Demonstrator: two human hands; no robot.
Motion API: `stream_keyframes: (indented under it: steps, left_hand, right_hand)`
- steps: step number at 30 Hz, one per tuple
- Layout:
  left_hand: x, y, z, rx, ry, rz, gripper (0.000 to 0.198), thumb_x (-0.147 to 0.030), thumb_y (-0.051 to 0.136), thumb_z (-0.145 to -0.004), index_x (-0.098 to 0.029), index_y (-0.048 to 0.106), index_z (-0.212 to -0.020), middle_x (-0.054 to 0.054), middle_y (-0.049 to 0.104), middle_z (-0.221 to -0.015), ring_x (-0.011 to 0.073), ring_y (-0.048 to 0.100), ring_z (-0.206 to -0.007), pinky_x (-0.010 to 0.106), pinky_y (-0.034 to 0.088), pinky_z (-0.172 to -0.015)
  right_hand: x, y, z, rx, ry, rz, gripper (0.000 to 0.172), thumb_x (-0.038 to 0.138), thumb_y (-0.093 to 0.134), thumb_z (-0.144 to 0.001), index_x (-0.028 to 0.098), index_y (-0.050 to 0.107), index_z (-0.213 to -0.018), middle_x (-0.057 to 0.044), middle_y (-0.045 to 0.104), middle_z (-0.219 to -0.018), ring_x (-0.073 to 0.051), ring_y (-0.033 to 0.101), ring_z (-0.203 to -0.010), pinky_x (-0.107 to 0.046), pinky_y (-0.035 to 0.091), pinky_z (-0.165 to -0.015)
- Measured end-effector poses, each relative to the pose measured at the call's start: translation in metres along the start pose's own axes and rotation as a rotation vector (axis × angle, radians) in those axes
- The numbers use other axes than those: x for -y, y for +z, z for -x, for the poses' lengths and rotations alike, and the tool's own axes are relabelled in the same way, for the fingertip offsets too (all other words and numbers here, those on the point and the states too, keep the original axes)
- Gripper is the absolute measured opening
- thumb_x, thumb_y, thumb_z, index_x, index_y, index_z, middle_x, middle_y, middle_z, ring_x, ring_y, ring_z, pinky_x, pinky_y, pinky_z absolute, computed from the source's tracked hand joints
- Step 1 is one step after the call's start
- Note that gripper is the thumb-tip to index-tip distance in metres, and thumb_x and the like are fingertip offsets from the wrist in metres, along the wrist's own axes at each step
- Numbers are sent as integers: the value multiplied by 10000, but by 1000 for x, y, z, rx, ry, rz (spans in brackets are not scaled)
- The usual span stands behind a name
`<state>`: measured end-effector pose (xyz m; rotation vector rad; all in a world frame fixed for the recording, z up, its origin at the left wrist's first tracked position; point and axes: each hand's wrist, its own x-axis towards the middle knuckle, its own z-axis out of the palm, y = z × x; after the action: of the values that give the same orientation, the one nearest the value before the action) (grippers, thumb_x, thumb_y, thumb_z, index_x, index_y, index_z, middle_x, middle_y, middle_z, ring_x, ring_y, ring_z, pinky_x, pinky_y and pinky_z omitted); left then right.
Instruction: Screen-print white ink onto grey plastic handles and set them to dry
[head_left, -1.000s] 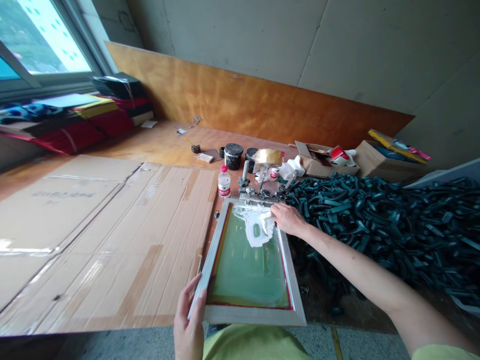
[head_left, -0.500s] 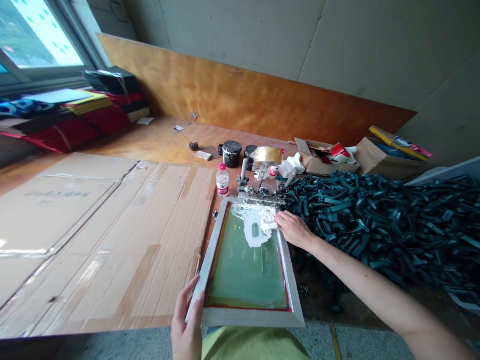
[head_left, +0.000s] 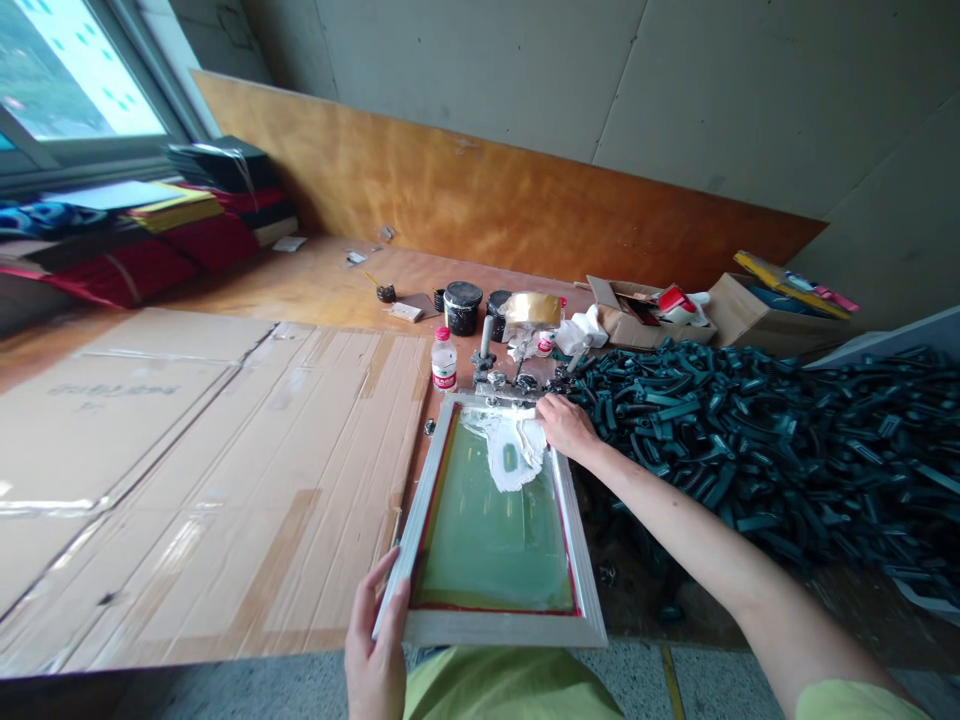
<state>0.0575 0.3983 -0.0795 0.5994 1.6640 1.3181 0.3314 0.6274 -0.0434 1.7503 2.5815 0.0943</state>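
Note:
A silk-screen frame (head_left: 504, 632) with silver metal sides and green mesh lies in front of me, its far end at the clamps. My left hand (head_left: 377, 630) grips its near left corner, thumb on top and fingers around the outer side. White ink (head_left: 517, 465) is smeared over the far part of the mesh, around a small oblong opening in the stencil. At the far right corner my right hand (head_left: 568, 425) is closed on a small squeegee (head_left: 520, 411) coated in white ink, mostly hidden by the fingers.
Hinge clamps (head_left: 517, 382) stand behind the frame, beside a red-capped bottle (head_left: 444, 360). Black tubs (head_left: 462, 308) and a tape roll (head_left: 534, 309) are farther back. Dark plastic parts (head_left: 712, 440) are heaped right; flattened cardboard (head_left: 225, 480) covers the left. Open boxes (head_left: 772, 310) stand behind the heap.
My right hand has moved away from me and slightly left with the squeegee, from the inked mesh to the frame's far end. My left hand stays on the near left corner.

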Motion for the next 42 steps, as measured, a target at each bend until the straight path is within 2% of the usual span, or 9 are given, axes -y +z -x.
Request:
stream_keyframes:
  steps: [7,11,14,17,20,28,35,38,42]
  left_hand:
    - [0,-1,1,5,-4,11,586,-604,670,-732,-208,642,-1163,57,713,-1136,267,606,-1128,292,468,-931]
    - [0,-1,0,9,4,8,584,-597,673,-736,-201,639,-1164,64,706,-1157,270,608,-1132,291,468,-929]
    - [-1,-1,-1,7,8,7,581,-597,679,-729,-196,647,-1147,69,711,-1144,273,622,-1104,298,479,-914]
    - [-2,-1,0,9,0,3,583,-599,670,-736,-197,644,-1158,69,711,-1141,269,619,-1111,294,479,-914]
    - [-2,-2,1,17,-5,0,582,-595,663,-746,-203,634,-1175,64,706,-1153,263,605,-1142,287,466,-933]
    - [-2,-1,-1,21,5,6,589,-590,664,-742,-199,632,-1180,70,697,-1176,268,596,-1152,310,444,-975]
    - [-5,-1,2,18,5,4,564,-588,645,-763,-208,628,-1179,53,716,-1102,247,618,-1083,292,451,-925]
    - [-4,-1,1,23,-1,-2,579,-595,653,-752,-207,630,-1181,55,714,-1111,248,616,-1090,282,456,-912]
    - [2,-4,-2,37,8,-5,584,-596,653,-753,-204,623,-1184,58,712,-1117,243,619,-1084,274,470,-896]
  right_hand:
    - [20,3,2,47,-15,40,150,172,468,-912,166,591,-999,-115,617,-1045,-234,558,-979,-302,433,-767]
    - [16,-2,5,50,-52,17,126,185,485,-906,181,591,-975,-96,627,-1027,-224,563,-980,-293,437,-784]
    - [16,-3,1,32,1,19,128,227,502,-912,173,587,-992,-103,624,-1031,-229,574,-950,-301,440,-753]
    - [27,3,-5,22,33,34,149,195,482,-911,159,585,-1013,-117,620,-1042,-230,574,-934,-304,436,-725]
    - [35,8,-7,13,-14,36,162,140,463,-897,157,588,-1000,-116,621,-1032,-229,565,-947,-303,425,-734]
    - [6,-3,-2,-30,-135,-38,105,122,510,-876,176,597,-897,-67,625,-957,-204,552,-922,-291,398,-733]
    - [20,12,-18,-98,-216,-75,126,94,510,-887,180,602,-892,-65,622,-943,-203,521,-929,-284,373,-714]
    - [15,17,-16,-81,-200,-75,133,83,501,-888,170,603,-888,-73,624,-945,-204,520,-920,-283,370,-721]
    - [4,10,-6,-10,-129,-48,119,110,498,-897,159,606,-905,-89,626,-970,-211,535,-925,-285,376,-736]
